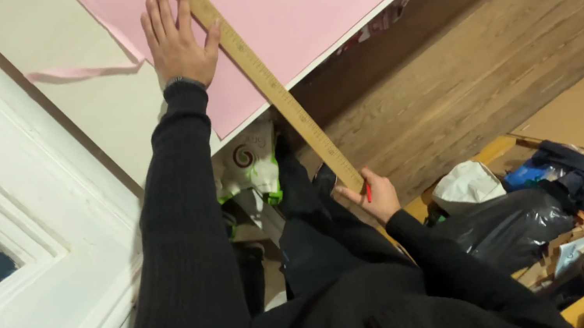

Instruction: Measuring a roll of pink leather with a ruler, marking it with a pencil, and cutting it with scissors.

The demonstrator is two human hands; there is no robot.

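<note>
So there's one long yellowish wooden ruler (264, 80) lying diagonally across one big pink sheet of paper (297, 5), which sits on a pale board with a white edge (102, 116). Two hands on the job. The left hand (177, 41) is spread flat, fingers open, pressed on the pink sheet right beside the upper end of the ruler, index finger touching its edge. The right hand (379, 197) is curled around the lower end of the ruler, which sticks out past the board's edge, and there's one small red pen or pencil (369, 192) tucked in the same hand; can't tell which it is.

One thin strip of pink paper (83, 71) curls off the sheet's left side onto the board. Both sleeves are black knit.

Off to the right, a yellow wooden crate (499, 149) holds one black plastic bag (512, 226), one white bag (469, 186) and some dark blue cloth (566, 169). Wooden plank floor (492, 35) beyond, white window frame (23, 256) on the left.
</note>
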